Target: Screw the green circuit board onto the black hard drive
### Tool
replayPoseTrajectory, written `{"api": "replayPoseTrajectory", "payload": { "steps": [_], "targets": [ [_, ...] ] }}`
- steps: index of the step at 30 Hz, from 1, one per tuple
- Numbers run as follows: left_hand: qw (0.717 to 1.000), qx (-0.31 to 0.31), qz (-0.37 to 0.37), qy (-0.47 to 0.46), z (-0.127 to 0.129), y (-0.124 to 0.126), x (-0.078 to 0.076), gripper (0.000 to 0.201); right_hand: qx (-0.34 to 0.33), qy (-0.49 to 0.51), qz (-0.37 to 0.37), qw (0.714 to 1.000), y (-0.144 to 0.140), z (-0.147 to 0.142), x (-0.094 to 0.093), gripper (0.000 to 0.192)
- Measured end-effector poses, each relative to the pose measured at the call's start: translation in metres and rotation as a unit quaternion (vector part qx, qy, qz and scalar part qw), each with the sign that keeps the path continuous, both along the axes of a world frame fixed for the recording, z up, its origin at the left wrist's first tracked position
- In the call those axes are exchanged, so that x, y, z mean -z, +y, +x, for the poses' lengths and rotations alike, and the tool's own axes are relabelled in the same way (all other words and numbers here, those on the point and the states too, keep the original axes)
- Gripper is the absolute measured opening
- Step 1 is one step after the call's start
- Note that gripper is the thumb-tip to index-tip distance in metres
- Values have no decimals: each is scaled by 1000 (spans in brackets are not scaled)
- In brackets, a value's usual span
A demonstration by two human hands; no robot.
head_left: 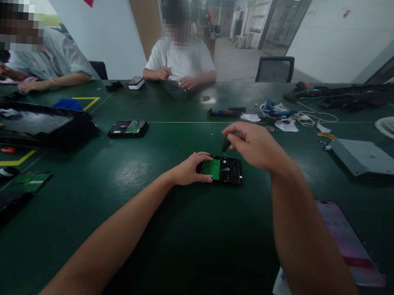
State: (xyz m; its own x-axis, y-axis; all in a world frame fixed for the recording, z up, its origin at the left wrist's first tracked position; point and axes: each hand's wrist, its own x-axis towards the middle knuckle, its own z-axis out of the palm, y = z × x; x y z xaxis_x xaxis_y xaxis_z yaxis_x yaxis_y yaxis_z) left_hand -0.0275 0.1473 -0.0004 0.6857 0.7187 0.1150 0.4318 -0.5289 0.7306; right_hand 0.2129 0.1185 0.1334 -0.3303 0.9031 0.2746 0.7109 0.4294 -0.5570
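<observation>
Hard drive (223, 170) lies flat on the green counter (165, 217) before you, its green circuit board facing up. Your left hand (191, 168) presses its left edge, fingers curled against it. Your right hand (254, 144) hovers just above, fingers pinching a small dark tool (226, 142).

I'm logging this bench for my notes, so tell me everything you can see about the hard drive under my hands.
The hard drive is a small, flat, black rectangular unit lying circuit side up on the green table. A green circuit board covers its left part; the rest looks like dark metal. The left hand grips its left edge. The right hand hovers just above its far edge, pinching a small dark tool. Finer detail is blurred.
</observation>
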Motion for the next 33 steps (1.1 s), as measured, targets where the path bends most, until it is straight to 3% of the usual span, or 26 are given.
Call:
{"api": "replayPoseTrajectory", "payload": {
  "steps": [23,33],
  "targets": [
    [999,-26,-15,-25,8,-2,5,71,-10,16,15,1000,4,4,1,24],
    [999,-28,-28,-25,7,-3,3,73,31,57,-19,998,6,2,9,25]
  ]
}}
